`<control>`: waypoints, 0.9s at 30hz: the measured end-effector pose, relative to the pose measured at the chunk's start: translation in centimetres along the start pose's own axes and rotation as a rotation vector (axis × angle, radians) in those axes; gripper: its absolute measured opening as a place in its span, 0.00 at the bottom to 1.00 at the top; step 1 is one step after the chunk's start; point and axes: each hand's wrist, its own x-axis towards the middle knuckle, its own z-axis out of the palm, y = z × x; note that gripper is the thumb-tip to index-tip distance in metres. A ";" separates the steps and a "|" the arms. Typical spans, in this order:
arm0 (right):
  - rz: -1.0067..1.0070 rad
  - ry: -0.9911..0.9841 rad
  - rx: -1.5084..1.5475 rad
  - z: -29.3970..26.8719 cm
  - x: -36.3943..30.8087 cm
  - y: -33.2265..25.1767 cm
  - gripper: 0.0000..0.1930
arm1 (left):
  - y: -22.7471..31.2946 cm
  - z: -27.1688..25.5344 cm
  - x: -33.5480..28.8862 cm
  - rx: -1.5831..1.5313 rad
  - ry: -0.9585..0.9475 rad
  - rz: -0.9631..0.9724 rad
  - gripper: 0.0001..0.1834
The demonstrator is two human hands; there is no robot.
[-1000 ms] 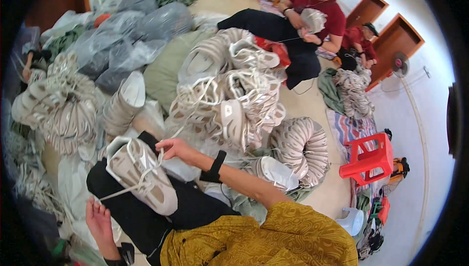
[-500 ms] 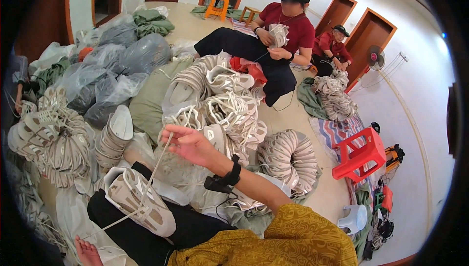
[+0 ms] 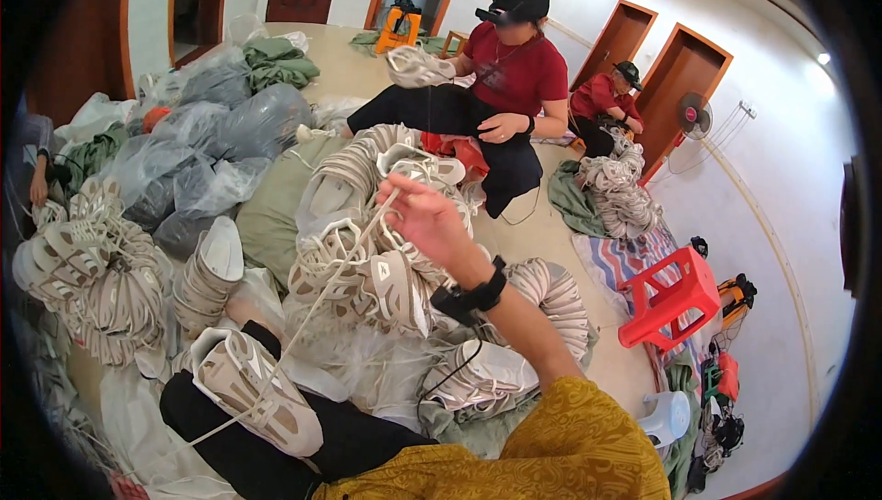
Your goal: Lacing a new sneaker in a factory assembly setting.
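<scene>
A beige and white sneaker upper (image 3: 257, 394) lies across my lap on dark trousers, its toe toward me. My right hand (image 3: 427, 220) is raised away from it, pinching one end of a pale shoelace between thumb and fingers. That shoelace (image 3: 317, 305) stretches taut down to the upper and on toward the lower left. At the lower-left rim my left hand (image 3: 127, 487) is only partly in view, with the lace's other end running to it. Beyond my right hand is a heap of similar uppers (image 3: 395, 293).
Stacked uppers (image 3: 110, 280) and filled plastic bags (image 3: 197, 169) stand on the left. A person in red (image 3: 519, 78) sits across from me holding an upper; another person (image 3: 606, 105) sits farther back. A red stool (image 3: 675, 298) and a white-blue stool (image 3: 666, 417) are on the right.
My right hand has moved right and upward, drawing the lace out longer. My left hand has gone down and left toward the rim. The person opposite has swung their upper leftward.
</scene>
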 end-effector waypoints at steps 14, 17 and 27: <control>-0.041 0.095 -0.317 -6.2 1.4 -8.8 0.16 | 4.7 -10.0 1.8 0.161 0.062 0.071 0.19; -0.093 0.198 -0.244 -8.7 0.8 -10.0 0.18 | 5.4 -10.1 1.8 0.063 0.122 0.103 0.17; -0.104 0.381 -0.350 -14.9 0.1 -15.6 0.16 | 10.9 -12.2 3.5 0.048 0.191 0.163 0.15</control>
